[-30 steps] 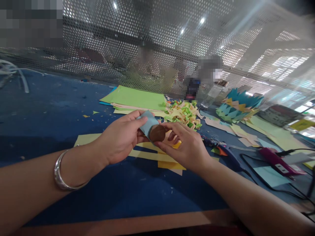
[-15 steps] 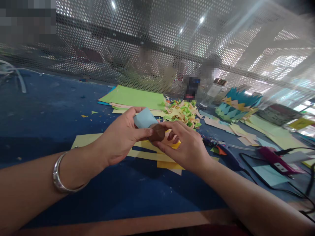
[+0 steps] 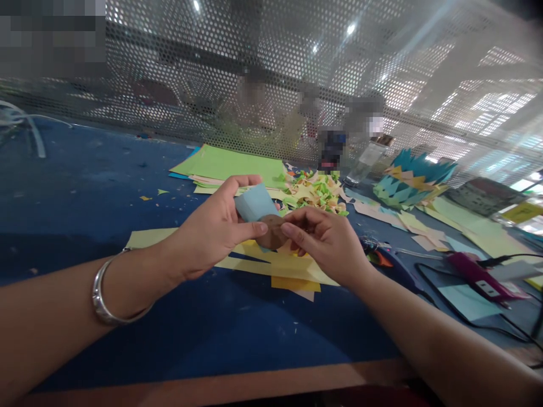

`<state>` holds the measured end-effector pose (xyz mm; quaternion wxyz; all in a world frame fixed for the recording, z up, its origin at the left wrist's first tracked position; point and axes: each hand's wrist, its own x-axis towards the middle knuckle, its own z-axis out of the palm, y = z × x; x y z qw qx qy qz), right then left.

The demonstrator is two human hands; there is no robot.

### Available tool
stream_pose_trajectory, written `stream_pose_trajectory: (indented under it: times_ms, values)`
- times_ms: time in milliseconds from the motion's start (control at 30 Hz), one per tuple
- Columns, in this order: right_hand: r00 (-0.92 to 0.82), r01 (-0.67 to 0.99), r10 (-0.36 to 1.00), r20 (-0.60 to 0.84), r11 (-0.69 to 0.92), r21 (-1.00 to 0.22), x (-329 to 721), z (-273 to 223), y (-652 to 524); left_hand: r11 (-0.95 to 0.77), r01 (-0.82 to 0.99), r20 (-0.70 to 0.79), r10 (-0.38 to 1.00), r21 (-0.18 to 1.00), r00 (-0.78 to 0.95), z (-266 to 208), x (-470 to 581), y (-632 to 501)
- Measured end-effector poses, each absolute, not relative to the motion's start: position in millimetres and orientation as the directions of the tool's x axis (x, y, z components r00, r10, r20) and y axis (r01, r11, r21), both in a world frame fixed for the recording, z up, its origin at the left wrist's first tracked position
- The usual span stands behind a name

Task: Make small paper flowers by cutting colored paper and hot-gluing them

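Observation:
My left hand [image 3: 212,226] is closed on a light blue piece of paper [image 3: 257,202] and a flat, round brown disc [image 3: 270,233] that looks like card. Its thumb presses on the disc's left edge, and the paper rises behind the disc. With thumb and forefinger, my right hand [image 3: 328,240] pinches the disc's right edge; its other fingers are curled. Both hands are above yellow paper strips [image 3: 292,267] on the blue tabletop. Whether the paper and disc are joined cannot be seen.
Green paper sheets [image 3: 241,167] lie behind the hands, beside a heap of paper scraps [image 3: 316,192]. At right are a toothed paper crown [image 3: 409,183], a clear bottle [image 3: 367,161], a dark glue gun [image 3: 399,268] and a purple power strip [image 3: 483,277] with cables. Perforated metal panelling [image 3: 190,85] stands behind.
My right thumb has come up onto the face of the disc at its right edge. The disc now faces me more fully, and the blue paper has shifted slightly right.

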<state>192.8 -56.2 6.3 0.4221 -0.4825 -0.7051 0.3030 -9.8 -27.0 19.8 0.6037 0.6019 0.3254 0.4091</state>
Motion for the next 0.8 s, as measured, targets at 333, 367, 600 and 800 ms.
stream_pose_trajectory:
  times_ms: [333, 367, 600, 800]
  values:
    - [-0.119, 0.274, 0.939, 0.322, 0.343, -0.899, 192.1, 5.6, -57.2, 0.259, -0.173, -0.138, 0.849, 0.950, 0.510, 18.4, -8.9, -26.3]
    - [-0.115, 0.277, 0.936, 0.333, 0.353, -0.894, 192.1, 5.2, -57.4, 0.279, -0.151, -0.164, 0.838, 0.948, 0.520, 17.6, -9.8, -25.8]
    - [-0.100, 0.306, 0.922, 0.373, 0.385, -0.871, 193.5, 4.9, -56.9, 0.243, -0.112, -0.159, 0.856, 0.964, 0.492, 18.0, -9.0, -30.5]
    - [-0.083, 0.296, 0.929, 0.361, 0.369, -0.881, 192.4, 7.3, -56.7, 0.242, -0.151, -0.127, 0.835, 0.958, 0.535, 19.8, -6.8, -32.2]
